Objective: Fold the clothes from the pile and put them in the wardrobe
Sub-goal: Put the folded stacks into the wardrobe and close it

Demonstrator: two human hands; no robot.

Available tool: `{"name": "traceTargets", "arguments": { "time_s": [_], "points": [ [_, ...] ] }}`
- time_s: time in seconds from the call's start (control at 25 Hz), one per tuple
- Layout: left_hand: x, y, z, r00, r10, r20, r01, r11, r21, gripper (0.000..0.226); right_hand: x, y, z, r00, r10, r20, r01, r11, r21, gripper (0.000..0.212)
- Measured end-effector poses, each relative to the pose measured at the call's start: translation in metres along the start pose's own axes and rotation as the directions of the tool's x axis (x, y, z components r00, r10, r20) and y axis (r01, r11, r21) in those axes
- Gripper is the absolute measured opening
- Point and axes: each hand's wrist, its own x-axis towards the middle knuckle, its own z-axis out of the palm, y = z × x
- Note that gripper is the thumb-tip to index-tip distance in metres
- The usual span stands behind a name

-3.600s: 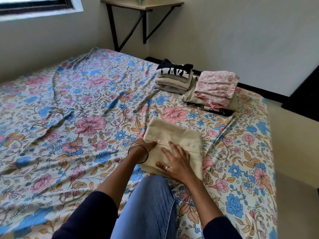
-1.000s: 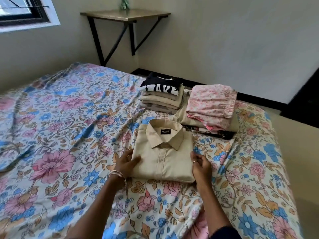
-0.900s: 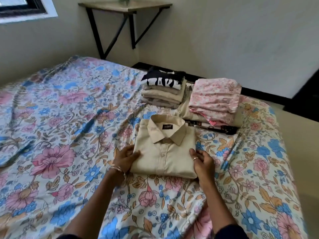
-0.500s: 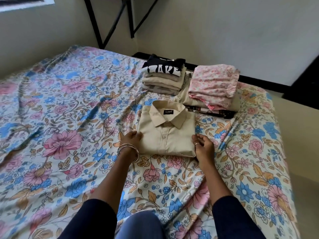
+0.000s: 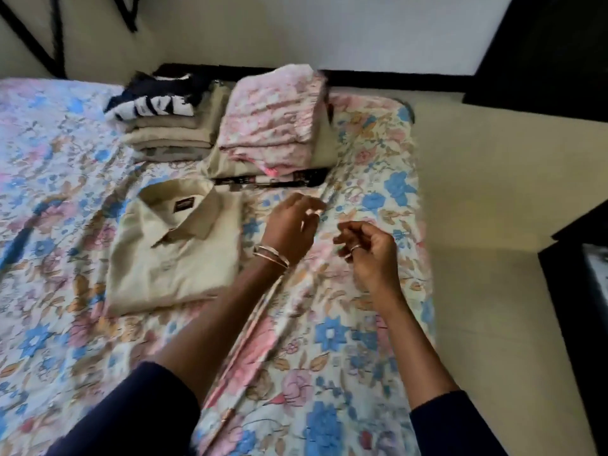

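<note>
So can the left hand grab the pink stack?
Probably yes. The left hand hovers holding nothing, just short of the pink stack, with only bare bedsheet between them.

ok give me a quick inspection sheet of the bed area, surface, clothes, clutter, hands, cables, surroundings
surface: bed under a floral sheet, creased near the arms.
job's things: folded beige shirt, collar up, lying flat; left stack topped by a dark printed tee; right stack topped by pink floral cloth.
clutter: nothing seen.
grippers: left hand and right hand hover over the sheet right of the shirt, fingers loosely curled, holding nothing.
cables: nothing seen.
surroundings: pale wall, black bracket legs top left, dark furniture at right, floor beside the bed.
</note>
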Motion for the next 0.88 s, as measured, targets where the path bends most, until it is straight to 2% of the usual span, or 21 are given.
{"name": "traceTargets", "arguments": {
  "time_s": [0.08, 0.16, 0.28, 0.32, 0.44, 0.56, 0.64, 0.72, 0.8, 0.88],
  "points": [
    [0.014, 0.052, 0.033, 0.988, 0.060, 0.141, -0.048, 0.995, -0.082, 0.019, -0.004, -0.006, -0.066, 0.995, -0.046, -0.083, 0.037, 0.994, -0.106, 0.019],
    [0.028, 0.121, 0.062, 0.951, -0.011, 0.310, 0.071, 0.981, -0.181, 0.020, -0.019, -0.024, -0.153, 0.978, -0.065, -0.197, 0.015, 0.970, -0.242, 0.015],
    [0.036, 0.217, 0.085, 0.885, -0.153, 0.440, 0.248, 0.954, -0.167, 0.017, -0.053, -0.057, -0.258, 0.949, -0.049, -0.310, -0.067, 0.933, -0.352, 0.021],
    [0.039, 0.256, 0.097, 0.851, -0.194, 0.488, 0.314, 0.933, -0.177, 0.015, -0.065, -0.071, -0.299, 0.939, -0.043, -0.342, -0.091, 0.925, -0.368, 0.019],
    [0.046, 0.365, 0.115, 0.687, -0.282, 0.670, 0.549, 0.805, -0.225, 0.039, -0.099, -0.118, -0.397, 0.901, 0.059, -0.429, -0.235, 0.899, -0.369, 0.015],
    [0.069, 0.445, 0.128, 0.526, -0.343, 0.778, 0.706, 0.686, -0.175, 0.035, -0.107, -0.158, -0.478, 0.858, 0.113, -0.501, -0.346, 0.848, -0.401, 0.013],
    [0.085, 0.481, 0.132, 0.460, -0.358, 0.813, 0.767, 0.622, -0.160, 0.025, -0.106, -0.187, -0.515, 0.810, 0.180, -0.558, -0.418, 0.845, -0.334, 0.014],
    [0.100, 0.514, 0.139, 0.389, -0.347, 0.854, 0.810, 0.569, -0.138, 0.021, -0.107, -0.217, -0.546, 0.732, 0.240, -0.638, -0.464, 0.861, -0.209, 0.016],
    [0.120, 0.548, 0.145, 0.371, -0.323, 0.871, 0.811, 0.570, -0.134, 0.018, -0.108, -0.243, -0.570, 0.630, 0.303, -0.715, -0.479, 0.876, -0.051, 0.017],
    [0.137, 0.583, 0.160, 0.360, -0.278, 0.891, 0.812, 0.564, -0.152, 0.015, -0.111, -0.262, -0.591, 0.510, 0.417, -0.752, -0.446, 0.876, 0.183, 0.017]
  ]
}}
